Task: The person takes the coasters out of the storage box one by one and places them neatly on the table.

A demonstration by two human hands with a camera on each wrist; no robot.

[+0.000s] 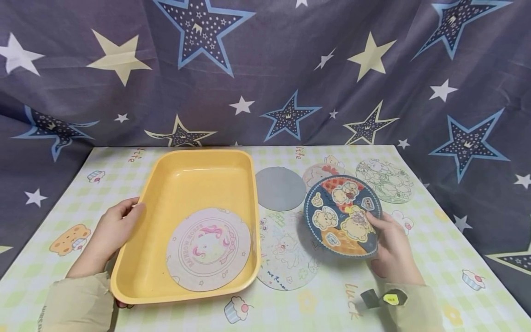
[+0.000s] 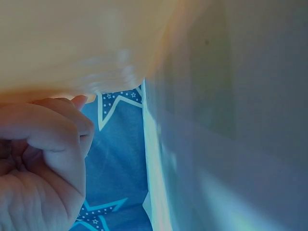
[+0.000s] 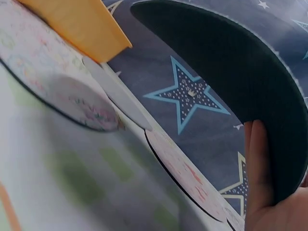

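Observation:
My right hand (image 1: 392, 251) holds up a round mat (image 1: 341, 216) with cartoon bears on dark blue, red and orange sections. The thumb lies over its top edge, and in the right wrist view fingers (image 3: 257, 163) lie along its dark underside (image 3: 231, 62). My left hand (image 1: 118, 230) grips the left side of a yellow tray (image 1: 195, 184); its curled fingers (image 2: 57, 125) show against the tray's outer wall in the left wrist view. Inside the tray, near its front, lies a round pale pink mat (image 1: 209, 274) with a unicorn print.
Right of the tray, several round mats lie on the checked tablecloth: a plain grey one (image 1: 280, 189), a white patterned one (image 1: 286, 258), a pink one (image 1: 313, 173) partly hidden by the held mat, and a green-line one (image 1: 386, 180). A star-printed curtain (image 1: 265, 69) hangs behind the table.

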